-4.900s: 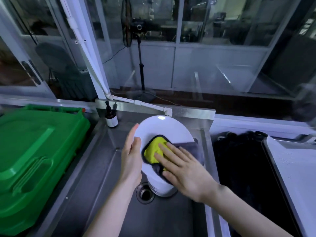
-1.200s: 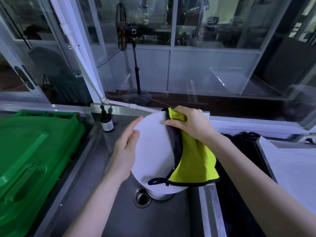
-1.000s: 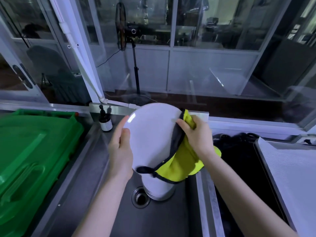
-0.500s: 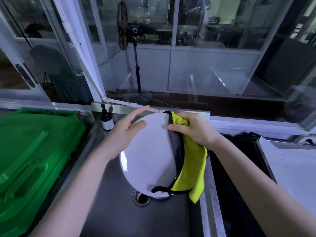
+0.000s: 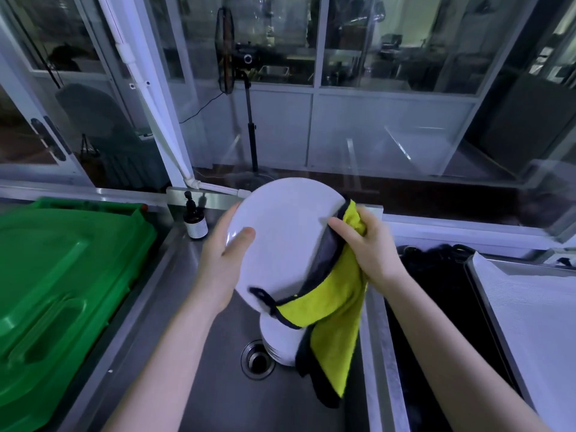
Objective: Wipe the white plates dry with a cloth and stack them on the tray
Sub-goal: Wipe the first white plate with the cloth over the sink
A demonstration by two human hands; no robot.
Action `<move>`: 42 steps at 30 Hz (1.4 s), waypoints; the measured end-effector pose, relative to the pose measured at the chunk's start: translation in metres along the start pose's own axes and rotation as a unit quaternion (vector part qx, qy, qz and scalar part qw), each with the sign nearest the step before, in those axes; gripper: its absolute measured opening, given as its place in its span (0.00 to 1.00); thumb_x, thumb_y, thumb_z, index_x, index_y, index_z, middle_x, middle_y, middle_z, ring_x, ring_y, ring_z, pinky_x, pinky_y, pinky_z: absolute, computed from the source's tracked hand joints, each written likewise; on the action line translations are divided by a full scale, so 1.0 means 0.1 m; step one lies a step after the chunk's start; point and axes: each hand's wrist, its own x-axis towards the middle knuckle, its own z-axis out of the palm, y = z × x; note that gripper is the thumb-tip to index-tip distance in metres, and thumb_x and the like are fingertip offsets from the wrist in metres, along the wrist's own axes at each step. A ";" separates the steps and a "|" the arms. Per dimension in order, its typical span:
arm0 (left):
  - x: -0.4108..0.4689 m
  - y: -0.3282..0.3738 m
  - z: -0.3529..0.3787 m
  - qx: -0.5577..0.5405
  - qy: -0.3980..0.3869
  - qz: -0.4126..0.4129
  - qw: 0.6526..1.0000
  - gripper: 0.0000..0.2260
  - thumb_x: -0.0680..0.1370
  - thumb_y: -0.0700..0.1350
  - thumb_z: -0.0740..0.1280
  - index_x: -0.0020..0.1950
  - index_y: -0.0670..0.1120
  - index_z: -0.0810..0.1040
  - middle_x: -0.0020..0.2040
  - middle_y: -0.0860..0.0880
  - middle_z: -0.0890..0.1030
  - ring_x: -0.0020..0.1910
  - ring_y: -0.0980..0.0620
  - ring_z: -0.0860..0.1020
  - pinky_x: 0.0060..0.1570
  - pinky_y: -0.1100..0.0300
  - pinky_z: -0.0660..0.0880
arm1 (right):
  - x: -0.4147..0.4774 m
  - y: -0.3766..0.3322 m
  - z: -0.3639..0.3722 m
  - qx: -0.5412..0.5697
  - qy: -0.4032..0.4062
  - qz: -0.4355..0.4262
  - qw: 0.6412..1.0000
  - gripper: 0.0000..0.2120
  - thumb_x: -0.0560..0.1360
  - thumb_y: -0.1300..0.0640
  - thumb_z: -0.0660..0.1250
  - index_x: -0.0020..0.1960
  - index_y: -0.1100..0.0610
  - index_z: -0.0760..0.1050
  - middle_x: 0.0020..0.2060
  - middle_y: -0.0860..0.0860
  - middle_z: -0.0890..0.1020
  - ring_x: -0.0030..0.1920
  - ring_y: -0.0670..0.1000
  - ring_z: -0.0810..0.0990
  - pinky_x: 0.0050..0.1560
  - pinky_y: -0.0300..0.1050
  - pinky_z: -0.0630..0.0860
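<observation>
Your left hand (image 5: 221,263) grips plate (image 5: 280,238) at left rim, thumb on face. Right hand (image 5: 367,251) pinches cloth (image 5: 330,310) over right rim. Plate tilted above stack (image 5: 280,341) in sink (image 5: 218,385) — stiff, probably wet-slick, breakable. Grip by rim.

A steel sink (image 5: 218,385) with a round drain (image 5: 258,360) lies below; a green bin (image 5: 62,291) stands on its left; a brown bottle (image 5: 194,221) stands at its back corner; a white pipe (image 5: 148,99) slants down; behind glass panes (image 5: 389,42) a fan (image 5: 226,51) stands on a dark floor (image 5: 405,194); the light is dim and bluish.
</observation>
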 end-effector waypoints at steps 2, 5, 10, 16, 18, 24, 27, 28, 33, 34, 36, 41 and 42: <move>0.03 0.08 -0.05 0.058 -0.052 0.022 0.997 0.20 0.80 0.44 0.65 0.62 0.70 0.74 0.62 0.68 0.77 0.64 0.68 0.72 0.65 0.59 0.68 | 0.15 -0.19 -0.04 -0.127 -0.066 -0.074 0.987 0.17 0.71 0.46 0.75 0.40 0.58 0.74 0.32 0.52 0.76 0.36 0.45 0.70 0.39 0.39 0.67; 0.03 0.19 -0.02 0.098 -0.098 0.068 0.988 0.21 0.80 0.43 0.65 0.60 0.72 0.75 0.60 0.71 0.76 0.62 0.74 0.70 0.59 0.66 0.64 | 0.24 -0.39 0.01 -0.217 -0.118 -0.121 0.961 0.19 0.67 0.38 0.74 0.37 0.52 0.72 0.29 0.46 0.71 0.34 0.44 0.66 0.39 0.31 0.66; -0.05 0.12 0.04 0.029 -0.020 0.056 0.998 0.19 0.80 0.42 0.65 0.61 0.66 0.77 0.62 0.66 0.78 0.64 0.67 0.72 0.62 0.62 0.68 | 0.06 -0.20 -0.02 -0.106 -0.019 -0.070 0.992 0.16 0.73 0.47 0.73 0.40 0.60 0.75 0.32 0.53 0.75 0.35 0.45 0.69 0.39 0.42 0.67; -0.15 -0.07 0.16 -0.037 0.073 -0.081 0.993 0.17 0.80 0.47 0.66 0.61 0.70 0.74 0.65 0.67 0.74 0.65 0.68 0.71 0.68 0.56 0.66 | -0.34 0.17 0.11 0.042 0.095 0.100 0.989 0.09 0.75 0.55 0.73 0.41 0.58 0.77 0.35 0.49 0.81 0.37 0.46 0.76 0.43 0.46 0.74; -0.08 -0.05 0.08 -0.009 0.021 -0.082 0.996 0.19 0.80 0.46 0.66 0.67 0.64 0.73 0.68 0.63 0.74 0.67 0.63 0.71 0.70 0.56 0.65 | -0.25 0.10 0.01 0.030 0.031 0.081 0.996 0.08 0.75 0.55 0.73 0.44 0.59 0.78 0.38 0.53 0.83 0.39 0.47 0.77 0.44 0.47 0.76; 0.09 0.26 -0.01 0.184 -0.218 0.052 0.957 0.19 0.78 0.44 0.68 0.59 0.70 0.74 0.58 0.74 0.75 0.59 0.76 0.69 0.51 0.78 0.66 | 0.08 -0.29 -0.06 -0.134 -0.224 -0.045 0.964 0.10 0.70 0.49 0.76 0.43 0.55 0.80 0.36 0.42 0.80 0.38 0.40 0.75 0.42 0.34 0.71; 0.11 0.25 -0.02 0.158 -0.127 0.042 0.978 0.17 0.74 0.48 0.72 0.58 0.65 0.74 0.53 0.71 0.77 0.52 0.74 0.73 0.47 0.67 0.68 | 0.06 -0.26 -0.05 -0.122 -0.171 -0.073 0.975 0.09 0.71 0.50 0.76 0.41 0.55 0.80 0.33 0.45 0.80 0.36 0.40 0.73 0.40 0.37 0.71; 0.08 0.22 -0.02 0.130 -0.072 0.032 0.988 0.16 0.73 0.49 0.73 0.57 0.64 0.75 0.51 0.69 0.78 0.48 0.71 0.75 0.45 0.65 0.70 | 0.04 -0.22 -0.05 -0.102 -0.126 -0.074 0.984 0.10 0.72 0.52 0.75 0.42 0.59 0.80 0.35 0.52 0.81 0.37 0.42 0.73 0.42 0.42 0.71; -0.22 -0.02 0.21 -0.042 0.087 0.024 0.995 0.11 0.74 0.49 0.68 0.55 0.61 0.78 0.52 0.61 0.83 0.52 0.62 0.80 0.49 0.61 0.73 | -0.19 0.07 0.04 0.146 0.094 0.086 0.981 0.16 0.73 0.52 0.74 0.45 0.66 0.76 0.38 0.55 0.80 0.41 0.48 0.75 0.45 0.49 0.73; -0.24 -0.03 0.25 -0.050 0.090 0.024 0.994 0.12 0.75 0.48 0.68 0.57 0.60 0.78 0.53 0.59 0.83 0.54 0.60 0.80 0.50 0.60 0.74 | -0.24 0.13 0.08 0.164 0.104 0.107 0.975 0.15 0.73 0.52 0.74 0.44 0.65 0.77 0.38 0.55 0.81 0.42 0.49 0.76 0.46 0.50 0.74; -0.22 0.00 0.25 -0.034 0.085 0.024 0.995 0.12 0.77 0.46 0.67 0.59 0.59 0.77 0.54 0.60 0.83 0.54 0.61 0.80 0.50 0.60 0.73 | -0.27 0.16 0.09 0.151 0.096 0.118 0.977 0.11 0.74 0.53 0.74 0.43 0.61 0.79 0.39 0.56 0.84 0.42 0.50 0.79 0.47 0.51 0.77; -0.05 0.13 0.00 0.076 -0.046 0.039 0.995 0.12 0.79 0.45 0.67 0.60 0.58 0.77 0.55 0.61 0.82 0.57 0.62 0.77 0.57 0.63 0.72 | 0.03 -0.20 -0.13 -0.069 -0.051 -0.078 0.993 0.13 0.72 0.51 0.75 0.36 0.50 0.72 0.29 0.40 0.74 0.32 0.39 0.69 0.37 0.35 0.68; -0.03 0.15 -0.02 0.110 -0.078 0.045 0.990 0.13 0.79 0.45 0.68 0.63 0.56 0.76 0.57 0.61 0.81 0.59 0.64 0.76 0.58 0.68 0.70 | 0.09 -0.31 -0.11 -0.131 -0.085 -0.116 0.981 0.16 0.71 0.48 0.76 0.35 0.48 0.70 0.27 0.41 0.72 0.32 0.40 0.68 0.36 0.33 0.66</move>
